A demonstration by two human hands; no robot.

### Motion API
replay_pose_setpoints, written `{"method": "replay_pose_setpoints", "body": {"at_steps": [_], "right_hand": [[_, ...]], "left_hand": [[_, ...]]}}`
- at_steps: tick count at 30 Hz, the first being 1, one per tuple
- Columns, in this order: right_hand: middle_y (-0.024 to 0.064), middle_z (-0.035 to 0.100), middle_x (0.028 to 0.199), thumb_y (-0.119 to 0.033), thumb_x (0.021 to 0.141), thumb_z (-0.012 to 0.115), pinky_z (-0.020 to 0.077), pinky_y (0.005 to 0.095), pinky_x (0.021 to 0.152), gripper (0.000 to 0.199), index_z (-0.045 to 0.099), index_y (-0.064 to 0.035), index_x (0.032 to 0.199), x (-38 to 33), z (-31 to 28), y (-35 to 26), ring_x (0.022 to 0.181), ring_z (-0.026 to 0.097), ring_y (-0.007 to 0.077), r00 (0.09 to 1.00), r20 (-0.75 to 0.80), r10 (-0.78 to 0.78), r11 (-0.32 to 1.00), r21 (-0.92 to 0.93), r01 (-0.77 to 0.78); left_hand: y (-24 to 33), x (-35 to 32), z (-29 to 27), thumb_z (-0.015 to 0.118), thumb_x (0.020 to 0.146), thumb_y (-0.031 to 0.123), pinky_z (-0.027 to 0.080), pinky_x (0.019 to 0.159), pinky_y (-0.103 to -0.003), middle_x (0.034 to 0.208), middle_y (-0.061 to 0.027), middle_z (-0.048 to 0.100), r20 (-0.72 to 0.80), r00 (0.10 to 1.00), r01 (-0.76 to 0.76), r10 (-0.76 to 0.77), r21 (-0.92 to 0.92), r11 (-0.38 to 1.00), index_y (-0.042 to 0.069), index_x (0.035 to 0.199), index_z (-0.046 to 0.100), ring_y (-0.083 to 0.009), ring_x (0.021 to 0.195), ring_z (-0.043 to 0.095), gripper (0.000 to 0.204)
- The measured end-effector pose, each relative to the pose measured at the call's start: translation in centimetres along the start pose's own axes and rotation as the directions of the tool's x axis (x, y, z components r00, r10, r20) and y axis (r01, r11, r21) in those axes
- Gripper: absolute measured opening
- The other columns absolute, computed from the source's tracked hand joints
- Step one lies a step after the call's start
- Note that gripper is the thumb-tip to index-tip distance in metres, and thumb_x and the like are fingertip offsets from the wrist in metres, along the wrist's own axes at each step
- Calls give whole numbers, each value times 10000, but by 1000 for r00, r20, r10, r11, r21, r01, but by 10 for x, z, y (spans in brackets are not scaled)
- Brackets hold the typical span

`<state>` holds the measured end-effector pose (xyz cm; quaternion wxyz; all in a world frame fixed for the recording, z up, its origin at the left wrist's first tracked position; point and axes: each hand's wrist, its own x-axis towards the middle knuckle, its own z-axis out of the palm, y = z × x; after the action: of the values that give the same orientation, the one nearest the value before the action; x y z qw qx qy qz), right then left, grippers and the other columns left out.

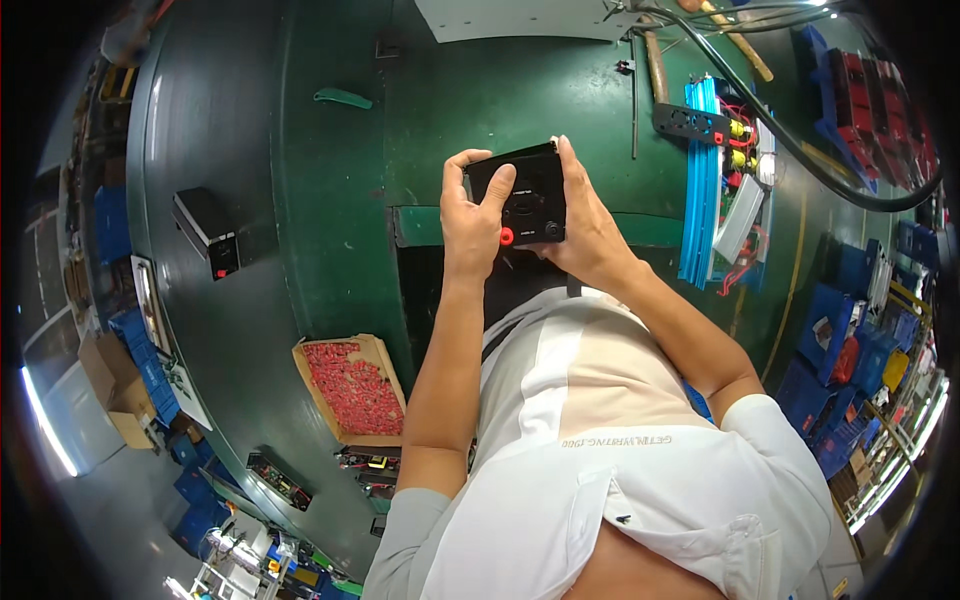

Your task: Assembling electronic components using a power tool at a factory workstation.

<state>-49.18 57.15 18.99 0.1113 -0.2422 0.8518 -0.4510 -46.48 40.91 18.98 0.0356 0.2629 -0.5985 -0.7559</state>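
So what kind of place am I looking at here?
Probably an electronics assembly workshop: a green workbench, a cardboard box of small red parts, blue bins of components, and both hands holding a black panel with a red terminal.

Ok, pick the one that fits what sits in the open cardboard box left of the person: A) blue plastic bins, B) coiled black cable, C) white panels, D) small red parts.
D: the cardboard box on the green table is filled with a heap of small red parts, and nothing else shows inside it.
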Motion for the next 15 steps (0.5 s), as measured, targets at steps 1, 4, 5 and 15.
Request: {"method": "replay_pose_setpoints", "body": {"at_steps": [1,4,5,15], "right_hand": [[282,372,1540,-72,612,933,441,441,1111,1328,54,-36,1607,0,1,1,1360,470,439,1000,-13,-9,1000,-15,9],[303,438,1464,-72,614,913,439,474,1089,1275,95,1,1590,4,3,0,1328,471,467,1000,-22,-3,1000,-29,2],[303,438,1464,-72,614,913,439,474,1089,1275,95,1,1590,5,1,-1,1328,471,467,1000,-20,1,1000,-30,-1],[260,468,1436,-48,595,888,458,472,1054,1185,201,14,1558,11,0,4,1221,522,447,998,-51,-29,998,-59,26]], "left_hand": [[0,-1,0,754,947,208,509,754,-238,1021,-46,607,0,1000,5,-5,-1,1000,59,1176,580,-89,850,597,324],[-4,1,-2,727,968,228,510,754,-244,1068,-62,595,-16,999,37,-37,13,999,58,1196,565,-103,865,597,327],[-7,4,-3,718,975,238,512,758,-248,1084,-67,589,-20,1000,2,0,62,998,55,1197,563,-108,881,596,327],[11,3,1,705,984,251,545,720,-265,1057,-80,601,44,991,130,-129,-22,991,58,1214,545,-117,876,608,339]]}}
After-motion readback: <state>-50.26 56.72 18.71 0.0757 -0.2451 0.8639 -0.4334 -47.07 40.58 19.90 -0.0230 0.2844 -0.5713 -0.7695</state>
